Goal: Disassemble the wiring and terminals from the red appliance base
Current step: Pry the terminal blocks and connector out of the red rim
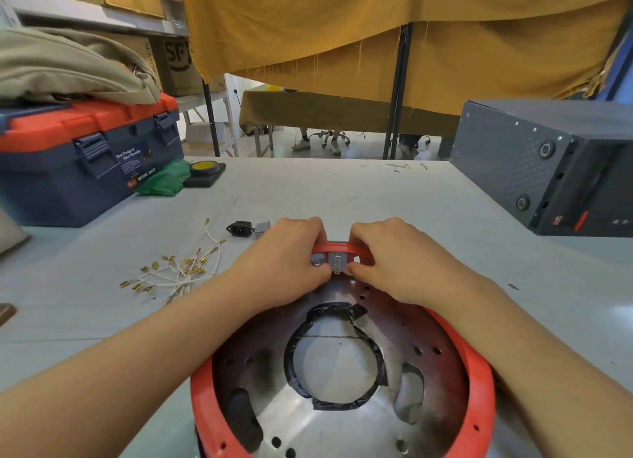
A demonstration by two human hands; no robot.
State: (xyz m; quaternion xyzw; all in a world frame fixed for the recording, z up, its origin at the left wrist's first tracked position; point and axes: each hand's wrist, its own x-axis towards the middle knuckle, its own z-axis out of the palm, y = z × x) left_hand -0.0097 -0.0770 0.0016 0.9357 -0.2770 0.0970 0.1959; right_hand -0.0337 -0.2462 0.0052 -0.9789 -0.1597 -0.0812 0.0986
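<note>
The red appliance base (478, 382) lies in front of me, its metal inner plate with a large round hole facing up. At its far rim sits a grey terminal block (336, 261) with metal tabs. My left hand (291, 252) grips the far rim left of the block, thumb inside against it. From the other side my right hand (394, 255) grips the rim, thumb by the block. A bundle of white wires with brass terminals (178, 272) lies on the table to the left. A black power socket (239, 228) and a grey part (263, 227) lie beyond it.
A blue and orange toolbox (85, 163) stands at the far left with green plastic (168, 180) and a tape roll (205, 168) beside it. A dark grey metal case (534, 163) stands at the right. The table (342, 190) is grey.
</note>
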